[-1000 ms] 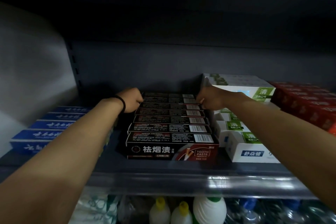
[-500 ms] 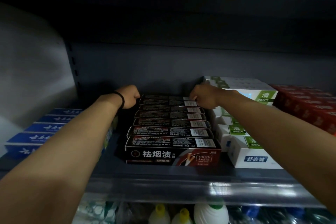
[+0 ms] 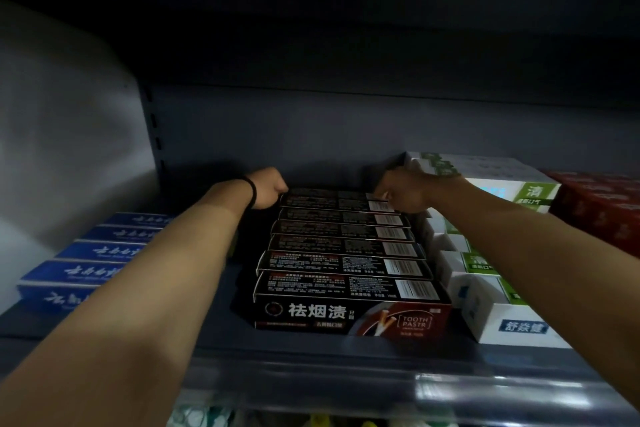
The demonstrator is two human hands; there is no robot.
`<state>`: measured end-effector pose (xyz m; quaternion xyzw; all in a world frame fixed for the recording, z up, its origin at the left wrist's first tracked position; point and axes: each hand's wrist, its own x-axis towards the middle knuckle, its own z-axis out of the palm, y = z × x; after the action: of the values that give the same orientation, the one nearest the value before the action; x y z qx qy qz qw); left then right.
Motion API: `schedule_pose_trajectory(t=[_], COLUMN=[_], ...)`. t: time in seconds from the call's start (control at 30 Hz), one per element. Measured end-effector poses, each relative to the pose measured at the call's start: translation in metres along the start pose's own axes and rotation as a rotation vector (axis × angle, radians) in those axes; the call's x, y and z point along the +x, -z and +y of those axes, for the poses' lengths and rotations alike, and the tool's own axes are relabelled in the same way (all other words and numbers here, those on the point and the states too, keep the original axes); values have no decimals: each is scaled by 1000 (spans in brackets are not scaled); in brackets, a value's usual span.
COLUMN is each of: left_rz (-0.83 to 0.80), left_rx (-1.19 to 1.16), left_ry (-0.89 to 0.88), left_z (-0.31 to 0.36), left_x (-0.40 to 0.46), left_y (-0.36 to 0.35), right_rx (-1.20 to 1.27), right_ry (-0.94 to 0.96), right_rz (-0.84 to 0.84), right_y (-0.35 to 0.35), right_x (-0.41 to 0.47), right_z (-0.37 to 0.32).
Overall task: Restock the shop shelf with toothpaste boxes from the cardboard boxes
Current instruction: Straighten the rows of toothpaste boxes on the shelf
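shelf (image 3: 311, 350) | black toothpaste boxes (image 3: 343, 243) six | left hand (image 3: 268, 189), right hand (image 3: 405, 196) holding rearmost

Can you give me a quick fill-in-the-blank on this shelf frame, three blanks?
1. Both hands are at the ends of the ____most box in the row of black toothpaste boxes.
2. The left hand has a black band at its ____.
3. The boxes left of the black row are ____ in colour.

Missing words: rear; wrist; blue
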<state>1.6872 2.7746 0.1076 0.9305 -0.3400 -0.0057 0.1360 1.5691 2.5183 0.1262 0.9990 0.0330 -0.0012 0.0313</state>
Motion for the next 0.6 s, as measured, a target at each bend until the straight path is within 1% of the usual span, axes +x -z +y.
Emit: schedule_pose_trajectory(t=[0.4, 0.53, 0.6], left_rz=[-22, -41, -33], left_rx=[216, 245, 259], left_ry=[40, 17, -14], left_z=[31, 37, 41], left_x=[-15, -26, -34], left_y=[5, 10, 15], right_rx=[-41, -20, 7], right_ry=[-10, -3, 29], right_rz=[-24, 20, 38], right_y=[6, 8, 11], right_x=[-9, -17, -24], right_z=[-8, -13, -15])
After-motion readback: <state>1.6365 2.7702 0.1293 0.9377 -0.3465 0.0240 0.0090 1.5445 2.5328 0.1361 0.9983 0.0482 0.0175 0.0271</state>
